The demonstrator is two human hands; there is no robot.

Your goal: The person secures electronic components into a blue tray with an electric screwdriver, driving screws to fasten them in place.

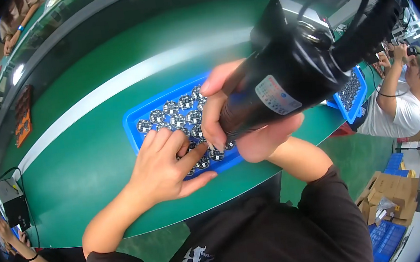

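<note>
Over a blue tray (130,129) on the green bench (93,189), both hands are at work among round boards (178,120) set close together in it. The right hand (267,143) is wrapped firmly around a thick black tool (286,74) with a cable at its upper end; it slants down toward the boards, its working tip hidden behind the fingers. The left hand (160,164) reaches in over the near side of the tray — index finger out to the boards, thumb apart from it near the rim, nothing visible between the two. Whether its curled fingers grip anything cannot be told, nor whether the index tip presses a board or hovers just above. The step in hand looks like using the tool on one board while the left hand steadies or guides. The next move probably calls for lining up the hidden tip carefully — neighbouring boards sit very near — with the left fingertips kept clear.
</note>
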